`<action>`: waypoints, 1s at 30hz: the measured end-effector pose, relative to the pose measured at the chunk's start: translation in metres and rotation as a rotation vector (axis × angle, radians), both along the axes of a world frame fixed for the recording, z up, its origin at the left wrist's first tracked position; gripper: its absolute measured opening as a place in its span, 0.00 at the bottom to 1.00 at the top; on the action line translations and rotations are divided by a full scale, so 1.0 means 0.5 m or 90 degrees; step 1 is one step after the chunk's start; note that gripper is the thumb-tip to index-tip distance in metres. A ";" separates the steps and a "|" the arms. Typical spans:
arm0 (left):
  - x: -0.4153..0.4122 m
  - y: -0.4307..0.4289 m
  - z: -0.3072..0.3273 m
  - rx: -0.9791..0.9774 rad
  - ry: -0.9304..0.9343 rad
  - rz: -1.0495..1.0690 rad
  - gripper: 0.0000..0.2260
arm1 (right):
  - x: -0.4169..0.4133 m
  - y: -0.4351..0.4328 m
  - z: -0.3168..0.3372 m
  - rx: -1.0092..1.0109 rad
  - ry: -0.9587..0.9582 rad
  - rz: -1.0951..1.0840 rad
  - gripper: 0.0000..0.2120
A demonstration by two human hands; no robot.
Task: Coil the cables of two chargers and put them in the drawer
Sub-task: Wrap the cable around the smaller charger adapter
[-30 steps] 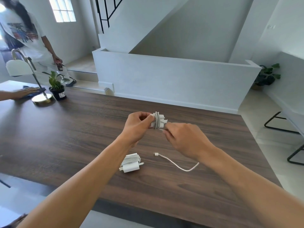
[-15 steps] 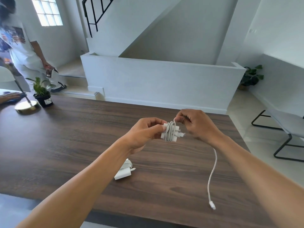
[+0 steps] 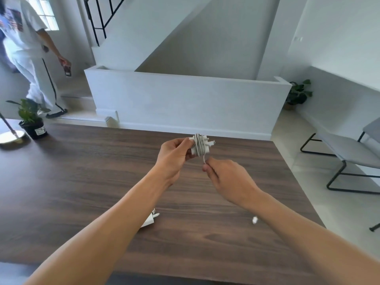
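Observation:
My left hand [image 3: 174,155] holds a white charger [image 3: 199,148] above the dark wooden table [image 3: 82,182], with several turns of its white cable wound around the block. Just below it, my right hand [image 3: 226,177] pinches the loose part of that cable. The cable's plug end [image 3: 255,220] shows beside my right forearm, over the table. A second white charger [image 3: 149,220], its cable wound around it, lies on the table, partly hidden by my left forearm. No drawer is in view.
A potted plant [image 3: 33,120] and a lamp base [image 3: 11,136] stand at the table's far left. A person in white [image 3: 26,48] walks behind them near the stairs. A grey chair [image 3: 349,155] stands right of the table.
My right hand has swung from above the charger down to below it, laying another turn of cable. The hanging tail is shorter. The view shifted and the person moved along the steps.

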State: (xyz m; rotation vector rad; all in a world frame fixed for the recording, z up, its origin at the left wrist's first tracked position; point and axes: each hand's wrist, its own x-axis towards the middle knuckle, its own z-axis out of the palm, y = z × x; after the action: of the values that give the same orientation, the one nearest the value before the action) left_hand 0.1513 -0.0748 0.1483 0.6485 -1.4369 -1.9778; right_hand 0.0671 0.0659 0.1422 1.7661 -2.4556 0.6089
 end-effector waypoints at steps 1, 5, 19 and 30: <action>0.001 -0.005 -0.002 -0.027 -0.013 0.015 0.09 | 0.003 0.001 0.006 0.000 0.004 -0.002 0.15; 0.013 -0.015 -0.006 -0.137 -0.076 0.068 0.02 | 0.003 0.000 0.040 0.004 0.027 0.000 0.14; 0.067 -0.011 -0.018 -0.235 -0.106 -0.057 0.03 | -0.025 -0.026 0.112 -0.026 -0.004 0.037 0.08; 0.088 -0.001 -0.010 -0.015 0.045 -0.172 0.08 | -0.055 -0.036 0.065 -0.073 -0.275 0.069 0.10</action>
State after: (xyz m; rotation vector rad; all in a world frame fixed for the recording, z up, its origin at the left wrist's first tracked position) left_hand 0.1955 -0.0754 0.1433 0.3852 -1.5695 -2.1598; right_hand 0.0397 0.0477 0.1747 1.8961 -2.5191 1.2318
